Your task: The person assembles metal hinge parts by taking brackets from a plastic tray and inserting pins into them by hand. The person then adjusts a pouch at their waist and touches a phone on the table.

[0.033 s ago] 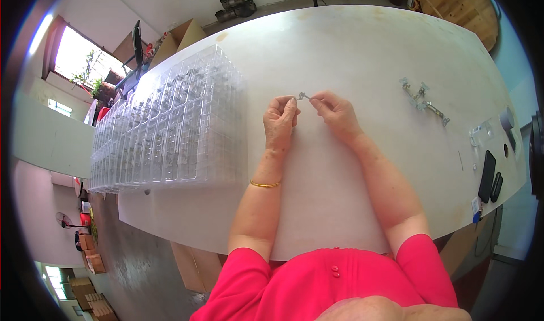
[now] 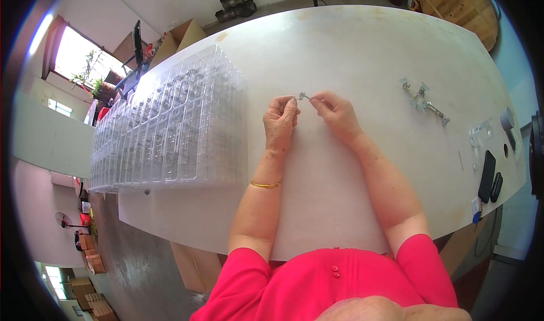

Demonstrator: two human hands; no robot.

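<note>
Over the middle of the pale table [image 2: 317, 207], my left hand [image 2: 279, 122] and my right hand [image 2: 338, 117] come close together. A small silvery metal part [image 2: 302, 96] spans the gap between their fingertips. Both hands are closed in a pinch, the left on one end of the part and the right on its thin other end. Its exact kind is too small to make out. To the right, several similar-looking metal fittings [image 2: 420, 102] lie joined or heaped in a loose cluster, touched by neither hand.
A tall block of clear plastic compartment trays [image 2: 170, 122] holding small metal pieces stands left of my hands. By the right edge lie a black phone [image 2: 486, 176], a dark oblong case [image 2: 496, 187], a grey roll-shaped item [image 2: 506, 119] and a thin rod [image 2: 460, 160]. A cardboard box [image 2: 187, 34] sits beyond the trays.
</note>
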